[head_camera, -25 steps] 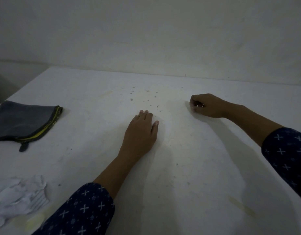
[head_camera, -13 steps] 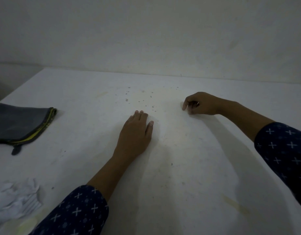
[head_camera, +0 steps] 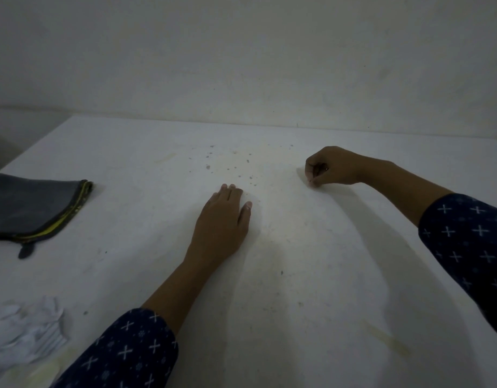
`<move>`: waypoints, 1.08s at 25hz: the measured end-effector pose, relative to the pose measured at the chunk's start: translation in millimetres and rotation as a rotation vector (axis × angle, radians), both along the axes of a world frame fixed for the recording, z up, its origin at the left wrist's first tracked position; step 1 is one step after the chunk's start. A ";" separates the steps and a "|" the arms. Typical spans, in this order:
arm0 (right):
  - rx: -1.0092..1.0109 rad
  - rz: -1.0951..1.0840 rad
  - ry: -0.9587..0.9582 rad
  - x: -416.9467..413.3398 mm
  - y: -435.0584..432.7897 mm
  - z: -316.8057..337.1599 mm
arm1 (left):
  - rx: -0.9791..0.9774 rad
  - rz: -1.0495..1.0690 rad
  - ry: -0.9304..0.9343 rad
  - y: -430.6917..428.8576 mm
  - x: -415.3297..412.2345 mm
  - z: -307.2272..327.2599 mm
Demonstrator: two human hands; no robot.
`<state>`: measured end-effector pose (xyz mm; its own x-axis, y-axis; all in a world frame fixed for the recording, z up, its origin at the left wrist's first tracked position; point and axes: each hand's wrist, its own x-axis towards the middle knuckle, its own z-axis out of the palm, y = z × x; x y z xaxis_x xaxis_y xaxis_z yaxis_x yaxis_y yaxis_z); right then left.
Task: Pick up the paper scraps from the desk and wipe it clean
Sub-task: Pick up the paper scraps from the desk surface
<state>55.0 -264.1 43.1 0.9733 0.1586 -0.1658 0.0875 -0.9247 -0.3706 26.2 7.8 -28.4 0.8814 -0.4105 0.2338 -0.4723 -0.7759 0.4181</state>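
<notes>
My left hand [head_camera: 222,228] lies flat on the desk [head_camera: 311,289], fingers straight. My right hand [head_camera: 332,166] is curled, tips pinched at the desk; whether it holds anything I cannot tell. Scraps [head_camera: 23,340] lie piled at near left.

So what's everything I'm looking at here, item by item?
desk: one, white, fills the lower view
cloth: one, grey with yellow-green trim, far left of the desk
paper scraps: one pile, white, near-left corner
specks: many, dark, scattered mid-desk beyond the left hand
smears: a few, yellowish, clearest near right
wall: one, off-white, behind the desk
sleeves: two, dark blue with white crosses, bottom left and right
left hand: one, flat on the desk, centre
right hand: one, fingers curled, tips on the desk, right of the specks; any pinched scrap is too small to tell
</notes>
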 end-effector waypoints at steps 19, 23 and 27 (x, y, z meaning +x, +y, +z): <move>0.846 -0.363 -0.080 -81.7 16.9 29.5 | -0.147 -0.017 -0.016 6.3 0.3 0.1; 1.216 -0.388 0.133 -110.6 66.5 14.3 | -0.354 -0.066 -0.004 24.4 -21.6 8.7; 1.325 -0.313 0.277 -125.9 119.7 9.6 | -0.539 -0.048 0.077 51.6 -54.4 26.4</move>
<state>-70.9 -144.3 52.7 0.9577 0.1309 -0.2563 -0.2754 0.1585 -0.9482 -28.2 59.4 -2.0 0.8874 -0.2908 0.3577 -0.4544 -0.4204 0.7854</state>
